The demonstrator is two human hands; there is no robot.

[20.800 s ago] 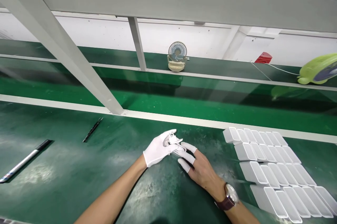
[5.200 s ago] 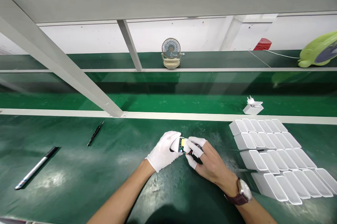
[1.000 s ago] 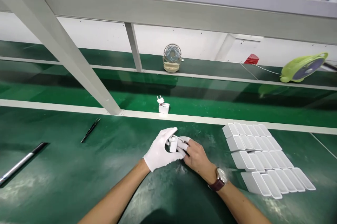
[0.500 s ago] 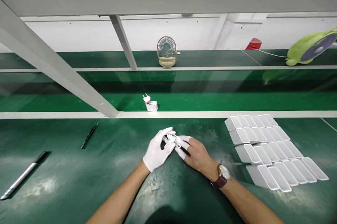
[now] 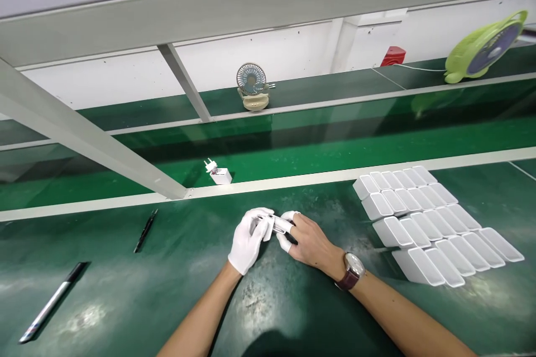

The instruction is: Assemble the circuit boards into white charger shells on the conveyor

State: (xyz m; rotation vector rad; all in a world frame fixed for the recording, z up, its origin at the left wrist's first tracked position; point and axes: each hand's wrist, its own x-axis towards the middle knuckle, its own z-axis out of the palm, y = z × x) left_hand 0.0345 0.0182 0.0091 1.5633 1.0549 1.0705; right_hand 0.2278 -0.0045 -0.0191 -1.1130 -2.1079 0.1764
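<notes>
My left hand (image 5: pixel 246 241), in a white glove, is closed around a small white plastic piece (image 5: pixel 272 225) with a slot or pale edge facing me. My right hand (image 5: pixel 309 239) wears white covers on its fingertips and a watch on its wrist. Its fingers pinch the right end of the same piece, just above the green tabletop. Fingers hide much of the piece, so its exact kind cannot be made out. Right of my hands stand several rows of white open-ended boxes (image 5: pixel 412 228) packed side by side.
A marker pen (image 5: pixel 52 304) and black tweezers (image 5: pixel 146 231) lie at the left. Past the pale ledge sits a small white block with a two-pin plug (image 5: pixel 218 174). A slanted post (image 5: pixel 104 147) rises at the left. A small fan (image 5: pixel 252 86) and a green fan (image 5: pixel 483 52) stand on the back shelf.
The view has tilted, so the ledge and shelf now slope up to the right. Both hands keep hold of the white piece, which has turned a little between the fingers.
</notes>
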